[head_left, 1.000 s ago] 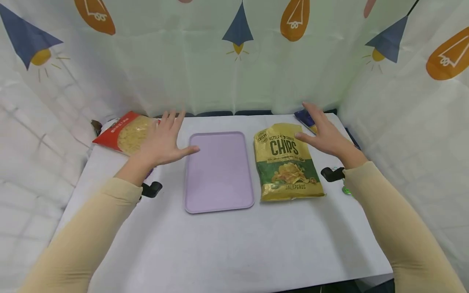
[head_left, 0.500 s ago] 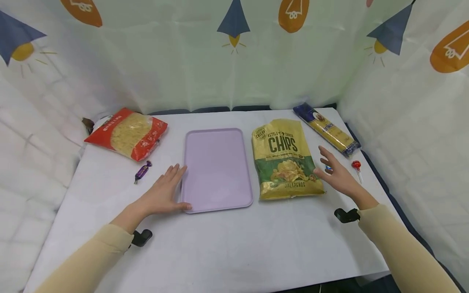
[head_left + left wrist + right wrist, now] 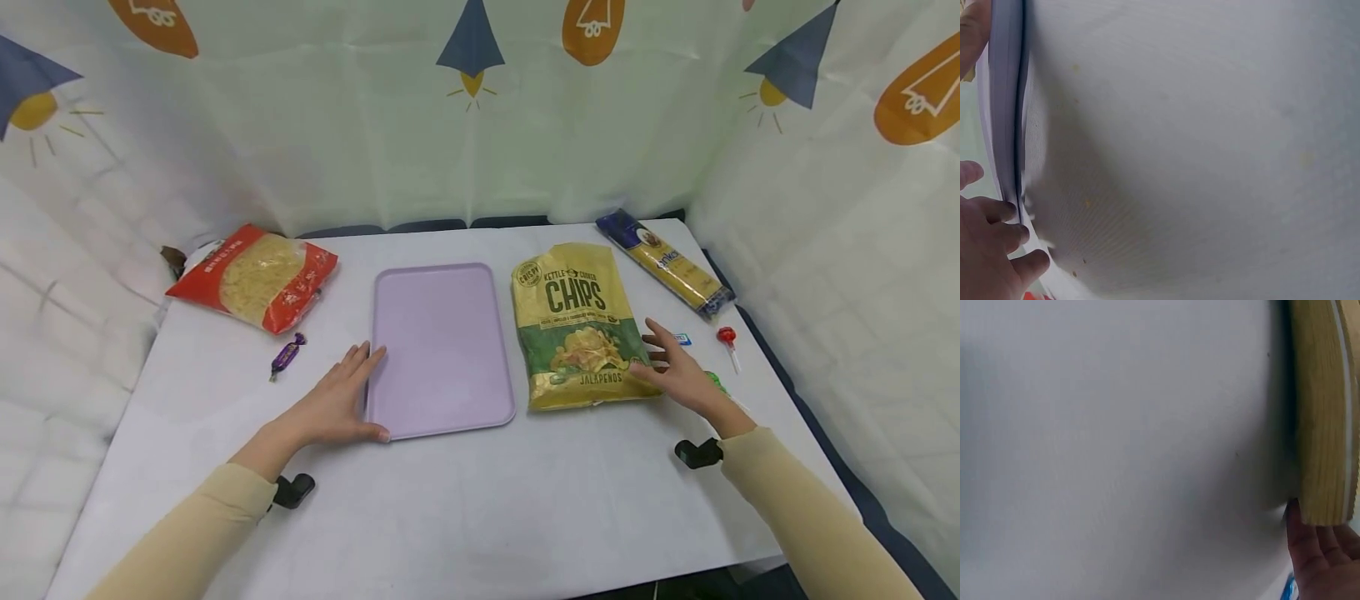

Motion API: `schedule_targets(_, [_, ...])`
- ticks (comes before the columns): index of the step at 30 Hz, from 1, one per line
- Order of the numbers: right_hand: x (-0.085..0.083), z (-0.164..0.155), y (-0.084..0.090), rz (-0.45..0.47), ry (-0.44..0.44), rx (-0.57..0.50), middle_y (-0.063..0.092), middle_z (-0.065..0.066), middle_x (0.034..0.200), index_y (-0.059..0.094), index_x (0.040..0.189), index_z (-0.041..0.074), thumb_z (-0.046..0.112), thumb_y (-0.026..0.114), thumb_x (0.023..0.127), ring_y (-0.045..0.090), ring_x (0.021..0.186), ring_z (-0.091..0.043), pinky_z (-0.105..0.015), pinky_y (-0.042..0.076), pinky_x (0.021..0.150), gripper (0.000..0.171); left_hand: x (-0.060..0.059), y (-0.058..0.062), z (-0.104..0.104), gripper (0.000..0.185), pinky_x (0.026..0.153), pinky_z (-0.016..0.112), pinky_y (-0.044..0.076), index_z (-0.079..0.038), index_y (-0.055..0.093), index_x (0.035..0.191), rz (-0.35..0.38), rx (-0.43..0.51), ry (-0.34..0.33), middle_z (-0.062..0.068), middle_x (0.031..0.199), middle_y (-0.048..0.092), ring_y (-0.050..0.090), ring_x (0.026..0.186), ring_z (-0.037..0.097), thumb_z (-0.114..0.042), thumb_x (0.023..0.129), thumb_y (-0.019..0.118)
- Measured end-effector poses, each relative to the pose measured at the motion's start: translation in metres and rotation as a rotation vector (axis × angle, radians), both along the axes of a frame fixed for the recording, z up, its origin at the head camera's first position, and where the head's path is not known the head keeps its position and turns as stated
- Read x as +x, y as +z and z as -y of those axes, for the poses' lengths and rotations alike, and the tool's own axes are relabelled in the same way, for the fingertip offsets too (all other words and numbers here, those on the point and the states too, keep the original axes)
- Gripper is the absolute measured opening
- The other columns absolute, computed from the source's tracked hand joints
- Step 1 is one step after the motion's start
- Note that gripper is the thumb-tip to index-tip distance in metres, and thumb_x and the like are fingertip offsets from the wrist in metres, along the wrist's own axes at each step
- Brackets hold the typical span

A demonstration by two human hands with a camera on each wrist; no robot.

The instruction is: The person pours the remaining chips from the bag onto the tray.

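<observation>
green sweet (image 3: 714, 382) half hidden behind right hand (image 3: 678, 372), brown object (image 3: 172, 260) behind noodle bag (image 3: 253, 275)

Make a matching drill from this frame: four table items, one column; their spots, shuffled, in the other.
Items:
1. tray
2. chips bag
3. purple candy
4. lollipop

Spots:
A. under the right hand's fingers at its near right corner
B. right side of the table, below the pasta pack
C. middle of the table, left hand at its left edge
D. left of the tray, below the red noodle bag

Pairs: 1-C, 2-A, 3-D, 4-B
</observation>
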State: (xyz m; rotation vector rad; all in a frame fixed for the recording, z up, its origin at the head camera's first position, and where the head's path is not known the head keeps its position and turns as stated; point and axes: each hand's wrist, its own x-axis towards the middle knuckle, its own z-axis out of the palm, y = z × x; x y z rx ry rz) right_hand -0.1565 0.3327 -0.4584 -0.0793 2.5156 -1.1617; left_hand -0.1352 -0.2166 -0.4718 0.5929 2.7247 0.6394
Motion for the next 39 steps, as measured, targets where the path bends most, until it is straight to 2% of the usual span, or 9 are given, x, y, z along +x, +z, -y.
schedule_targets(8, [0.001,0.01,-0.005,0.048,-0.046,0.137,0.031,-0.035,0.158,0.011,0.162,-0.004,0.053,0.073,0.09,0.038,0.141,-0.05,-0.066,0.035,0.114,0.11,-0.001,-0.001,-0.001,0.132,0.122,0.071,0.014,-0.001,0.021,0.162,-0.013,-0.009,0.001,0.034,0.166,0.013,0.01,0.154,0.055,-0.057,0.065,0.091])
schedule_targets(12, [0.0,0.016,-0.007,0.049,-0.08,0.131,0.037,-0.035,0.153,0.015,0.159,-0.008,0.053,0.078,0.086,0.042,0.138,-0.048,-0.064,0.036,0.114,0.114,-0.002,-0.001,-0.001,0.133,0.122,0.071,0.012,-0.002,0.019,0.162,-0.007,-0.022,0.003,0.033,0.167,0.011,0.008,0.155,0.053,-0.058,0.065,0.09])
schedule_targets(16, [0.002,0.017,-0.007,0.05,-0.1,0.094,0.033,-0.035,0.155,0.01,0.161,-0.001,0.054,0.08,0.085,0.04,0.139,-0.048,-0.066,0.035,0.114,0.117,-0.002,-0.001,-0.001,0.134,0.122,0.072,0.012,-0.003,0.019,0.163,-0.007,-0.033,0.0,0.032,0.168,0.011,0.008,0.155,0.053,-0.059,0.065,0.09])
schedule_targets(19, [0.004,0.019,-0.006,0.046,-0.113,0.064,0.028,-0.035,0.159,0.007,0.164,0.01,0.053,0.08,0.084,0.034,0.143,-0.05,-0.069,0.033,0.114,0.116,-0.002,0.0,-0.001,0.135,0.122,0.072,0.012,-0.003,0.018,0.163,-0.009,-0.039,-0.001,0.032,0.168,0.011,0.008,0.155,0.053,-0.061,0.064,0.09])
schedule_targets(22, [0.006,0.019,-0.006,0.043,-0.112,0.013,0.028,-0.035,0.159,0.003,0.165,0.018,0.049,0.08,0.086,0.036,0.143,-0.051,-0.069,0.035,0.112,0.115,-0.001,0.0,-0.001,0.135,0.122,0.072,0.012,-0.003,0.018,0.163,-0.009,-0.044,0.002,0.032,0.168,0.01,0.008,0.155,0.052,-0.061,0.064,0.09])
schedule_targets(26, [0.009,0.018,-0.007,0.054,-0.125,-0.058,0.032,-0.031,0.159,0.0,0.166,0.029,0.043,0.079,0.089,0.045,0.137,-0.046,-0.059,0.043,0.105,0.112,0.0,0.001,-0.002,0.135,0.122,0.072,0.012,-0.003,0.018,0.163,-0.014,-0.046,0.002,0.032,0.168,0.011,0.008,0.155,0.053,-0.061,0.064,0.09])
schedule_targets(30, [0.013,0.016,-0.008,0.024,-0.146,-0.082,0.037,-0.03,0.156,0.006,0.165,0.036,0.039,0.078,0.091,0.052,0.131,-0.043,-0.043,0.049,0.096,0.104,0.0,0.002,-0.002,0.135,0.122,0.072,0.012,-0.003,0.017,0.163,-0.02,-0.049,0.001,0.032,0.168,0.011,0.009,0.155,0.053,-0.06,0.064,0.09])
schedule_targets(35, [0.018,0.02,-0.007,-0.01,-0.217,-0.132,0.045,-0.027,0.151,0.022,0.164,0.031,0.039,0.075,0.094,0.052,0.127,-0.033,-0.021,0.049,0.086,0.089,0.0,0.002,-0.002,0.135,0.122,0.072,0.012,-0.005,0.016,0.164,-0.022,-0.046,0.005,0.031,0.168,0.011,0.009,0.155,0.052,-0.06,0.065,0.09])
schedule_targets(39, [0.024,0.026,-0.009,0.019,-0.349,-0.232,0.038,-0.019,0.16,0.03,0.162,0.027,0.042,0.073,0.095,0.044,0.132,-0.026,-0.01,0.046,0.084,0.081,0.001,0.002,-0.002,0.134,0.121,0.073,0.012,-0.006,0.016,0.164,-0.021,-0.044,0.004,0.031,0.168,0.011,0.009,0.155,0.052,-0.061,0.065,0.089])
